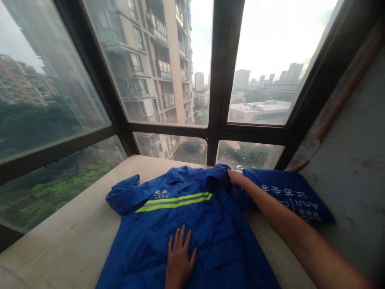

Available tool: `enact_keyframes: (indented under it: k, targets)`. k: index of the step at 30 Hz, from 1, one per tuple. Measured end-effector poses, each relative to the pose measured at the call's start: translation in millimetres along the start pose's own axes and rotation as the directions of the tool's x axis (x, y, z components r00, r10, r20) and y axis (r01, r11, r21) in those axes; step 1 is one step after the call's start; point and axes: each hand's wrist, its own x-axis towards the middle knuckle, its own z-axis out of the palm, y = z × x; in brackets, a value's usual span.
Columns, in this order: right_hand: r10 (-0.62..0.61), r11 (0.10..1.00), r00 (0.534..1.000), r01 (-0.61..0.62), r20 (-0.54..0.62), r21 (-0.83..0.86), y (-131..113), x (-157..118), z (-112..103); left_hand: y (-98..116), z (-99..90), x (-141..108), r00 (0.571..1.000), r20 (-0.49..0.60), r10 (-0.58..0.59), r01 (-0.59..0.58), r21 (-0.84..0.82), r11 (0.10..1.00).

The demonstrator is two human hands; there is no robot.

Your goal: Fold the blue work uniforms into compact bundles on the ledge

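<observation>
A blue work jacket (150,237) lies spread front up on the sill, its collar toward the window. A yellow-green and grey reflective stripe crosses its chest, with white print above. My left hand (180,257) rests flat on the lower front, fingers spread, beside a flap pocket. At the far right shoulder, my right hand (235,176) is closed on the jacket's sleeve, which is folded in over the shoulder; its fingertips are partly hidden by the cloth. The other sleeve (123,196) lies bent at the left.
Another blue cloth item (288,192) with white lettering lies at the right, partly behind my right forearm. The pale stone sill (69,237) ends at dark-framed windows (221,80) ahead and on the left. A patterned wall (355,160) stands to the right.
</observation>
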Motion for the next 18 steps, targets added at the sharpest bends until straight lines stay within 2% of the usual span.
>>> enact_keyframes:
  k: [3, 6, 8, 11, 13, 15, 17, 18]
  targets:
    - [-0.023, 0.996, 1.0, 0.024, 0.008, -0.083, 2.8, 8.7, -52.8, 1.5, -1.2, 0.5, 1.0, -0.008, -0.005, 0.005, 0.001, 1.0]
    - [-0.044, 0.99, 0.995, 0.032, -0.086, -0.139, -1.6, 10.4, -113.7, 2.1, -0.8, 0.7, 1.0, -0.007, -0.008, 0.008, -0.004, 1.0]
    - [-0.062, 0.986, 0.986, 0.037, -0.154, -0.164, -15.1, 8.8, -152.8, 1.7, -0.8, 0.7, 1.0, -0.005, -0.009, 0.009, -0.007, 1.0]
    - [-0.131, 0.978, 0.976, 0.099, -0.174, -0.184, -54.0, 0.3, -196.9, 1.9, -5.2, 1.2, 1.0, -0.012, -0.014, 0.014, -0.024, 1.0]
    - [-0.209, 0.966, 0.97, 0.185, -0.126, -0.18, -87.3, -16.2, -208.3, 5.7, -11.7, 2.5, 0.998, -0.046, -0.031, 0.028, -0.064, 0.998]
    - [-0.305, 0.943, 0.951, 0.293, -0.057, -0.157, -118.5, -47.7, -199.3, 14.9, -18.3, 3.7, 0.993, -0.103, -0.054, 0.034, -0.19, 0.981]
    - [-0.418, 0.903, 0.908, 0.418, 0.025, -0.103, -140.7, -94.6, -168.0, 29.6, -21.1, 2.4, 0.989, -0.087, -0.115, 0.065, -0.447, 0.892]
    - [-0.525, 0.848, 0.848, 0.528, 0.071, -0.033, -147.1, -121.9, -144.8, 38.2, -20.2, -0.1, 0.988, -0.02, -0.15, 0.109, -0.592, 0.799]
